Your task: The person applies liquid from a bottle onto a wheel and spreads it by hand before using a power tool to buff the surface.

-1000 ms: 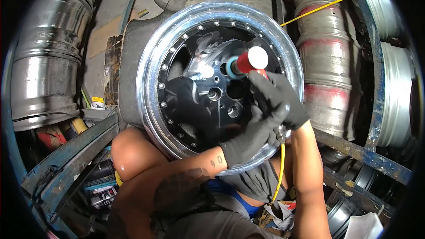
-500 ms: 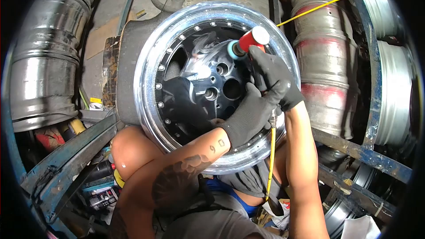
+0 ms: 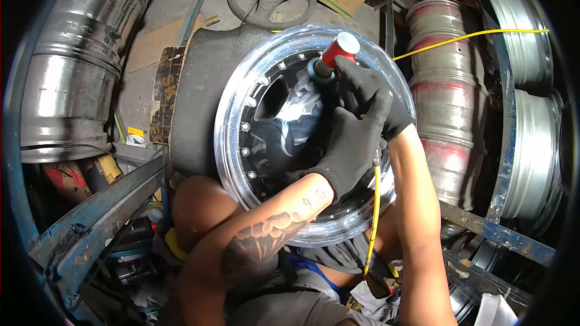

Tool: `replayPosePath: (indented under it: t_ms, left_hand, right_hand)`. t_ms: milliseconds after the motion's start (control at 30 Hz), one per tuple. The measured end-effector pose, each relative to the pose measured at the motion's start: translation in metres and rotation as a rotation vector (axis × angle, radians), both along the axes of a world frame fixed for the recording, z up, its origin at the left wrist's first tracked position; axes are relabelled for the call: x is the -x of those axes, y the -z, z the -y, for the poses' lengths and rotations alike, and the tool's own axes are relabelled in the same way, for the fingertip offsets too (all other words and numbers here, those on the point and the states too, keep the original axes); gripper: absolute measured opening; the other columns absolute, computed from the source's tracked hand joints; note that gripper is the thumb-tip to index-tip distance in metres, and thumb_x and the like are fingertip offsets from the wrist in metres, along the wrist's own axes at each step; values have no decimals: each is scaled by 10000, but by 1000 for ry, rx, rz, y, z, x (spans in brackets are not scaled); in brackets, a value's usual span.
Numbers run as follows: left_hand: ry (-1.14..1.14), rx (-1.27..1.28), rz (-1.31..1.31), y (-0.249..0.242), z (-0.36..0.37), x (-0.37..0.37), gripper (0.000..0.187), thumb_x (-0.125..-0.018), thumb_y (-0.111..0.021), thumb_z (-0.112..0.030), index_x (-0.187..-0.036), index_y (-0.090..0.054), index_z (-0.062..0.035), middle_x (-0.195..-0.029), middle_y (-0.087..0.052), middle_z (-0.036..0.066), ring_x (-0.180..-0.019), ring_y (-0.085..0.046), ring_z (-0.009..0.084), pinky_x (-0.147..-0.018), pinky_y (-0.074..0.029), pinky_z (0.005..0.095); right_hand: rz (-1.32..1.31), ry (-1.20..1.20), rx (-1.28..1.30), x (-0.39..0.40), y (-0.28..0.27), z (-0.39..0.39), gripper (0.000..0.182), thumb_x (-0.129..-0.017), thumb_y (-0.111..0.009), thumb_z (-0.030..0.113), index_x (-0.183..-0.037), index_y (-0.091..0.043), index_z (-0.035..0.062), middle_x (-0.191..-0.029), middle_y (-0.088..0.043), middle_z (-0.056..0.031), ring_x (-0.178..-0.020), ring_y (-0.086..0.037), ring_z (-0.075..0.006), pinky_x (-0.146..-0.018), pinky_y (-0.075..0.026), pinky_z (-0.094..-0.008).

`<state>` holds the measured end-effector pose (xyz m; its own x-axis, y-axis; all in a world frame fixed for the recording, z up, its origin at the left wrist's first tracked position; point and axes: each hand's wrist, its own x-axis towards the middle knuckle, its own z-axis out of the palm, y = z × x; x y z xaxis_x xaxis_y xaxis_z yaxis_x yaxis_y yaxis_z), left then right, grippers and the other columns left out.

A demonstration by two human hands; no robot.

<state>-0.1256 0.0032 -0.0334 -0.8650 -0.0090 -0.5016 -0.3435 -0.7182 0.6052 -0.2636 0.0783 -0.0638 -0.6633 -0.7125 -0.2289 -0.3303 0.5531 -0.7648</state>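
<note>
Your gloved right hand (image 3: 365, 93) grips the red polishing tool (image 3: 333, 55) against the wheel rim (image 3: 241, 115) at frame centre; your gloved left hand (image 3: 350, 148) clasps over it. A yellow hose (image 3: 374, 217) hangs below. Your forearm tattoo reads "90".

Place: a wheel-repair workshop is suggested.
Evidence: bare metal wheel rims stacked on the right (image 3: 444, 78), worn blue steel racking (image 3: 96, 217), probably tool clutter beneath.

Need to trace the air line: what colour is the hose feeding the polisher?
Yellow hose, seen best in the head view, below the gloved hands.
</note>
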Motion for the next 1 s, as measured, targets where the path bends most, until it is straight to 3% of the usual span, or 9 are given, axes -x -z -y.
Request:
replayPosePath:
  t_ms: [233, 400, 467, 533, 633, 800, 900, 933, 1000]
  left_hand:
    - [-147, 742, 60, 14, -57, 0, 1000, -910, -640, -676, -1358, -399, 185, -1168, -614, 319, -1151, -640, 387, -1011, -477, 439]
    - [81, 182, 93, 6, 2, -10, 980, -918, -649, -645, -1375, -358, 172, -1275, -561, 357, -1253, -591, 416, -1023, -477, 440]
    - [-20, 113, 92, -3, 10, -20, 966, -918, -663, -630, -1367, -354, 168, -1292, -552, 358, -1254, -589, 415, -1016, -485, 439]
    - [-173, 358, 30, 4, -24, -28, 938, -923, -670, -606, -1367, -352, 155, -1295, -544, 360, -1232, -596, 418, -993, -496, 442]
    - [-104, 1007, -66, 71, -119, -11, 826, -960, -666, -507, -1402, -353, 117, -1254, -524, 376, -1144, -621, 434, -916, -515, 469]
    - [-153, 501, -56, 32, -99, -28, 536, -978, -589, -128, -1486, -419, -125, -1183, -455, 400, -988, -622, 510, -810, -521, 522]
    - [-198, 1277, -504, 61, -114, -34, 602, -929, -572, -26, -1487, -445, -211, -1187, -429, 434, -954, -601, 558, -798, -522, 516]
    - [-223, 1458, -578, 56, -105, -35, 586, -959, -595, -82, -1494, -357, -103, -1225, -443, 397, -960, -621, 473, -815, -520, 483]
    - [-180, 633, -453, 14, -82, -32, 643, -963, -633, -108, -1476, -258, -12, -1253, -470, 313, -1020, -612, 362, -858, -516, 441]
  right_hand:
    - [173, 57, 20, -23, -12, 5, 500, -987, -645, 489, -838, -669, 12, -689, -525, 37, -636, -459, -82, -595, -391, -287]
    - [368, 221, -120, -27, -26, 27, 506, -989, -629, 484, -895, -681, -10, -717, -562, 31, -647, -482, -87, -620, -406, -277]
    - [27, -109, 37, -21, -7, 18, 521, -985, -631, 493, -941, -687, -23, -726, -571, 22, -671, -493, -89, -639, -415, -281]
    - [401, 144, -201, -27, -21, 26, 528, -982, -634, 499, -959, -688, -26, -721, -570, 15, -680, -495, -90, -644, -420, -284]
    - [356, 85, -165, -40, -26, 0, 528, -986, -636, 512, -926, -702, -9, -706, -572, 9, -676, -504, -76, -629, -428, -286]
    - [610, 268, 28, -56, -38, -38, 476, -993, -656, 487, -1002, -699, 13, -704, -603, 8, -643, -525, -46, -574, -400, -233]
    - [627, 374, 155, -63, -46, -45, 450, -994, -661, 472, -982, -687, 22, -716, -612, 10, -616, -515, -40, -538, -371, -224]
    - [701, 336, 237, -54, -36, -59, 419, -999, -652, 453, -952, -683, 37, -732, -606, 10, -604, -506, -52, -539, -379, -231]
    - [733, 448, 462, -56, -46, -57, 383, -1008, -634, 426, -960, -674, 48, -718, -611, -6, -589, -524, -79, -532, -405, -241]
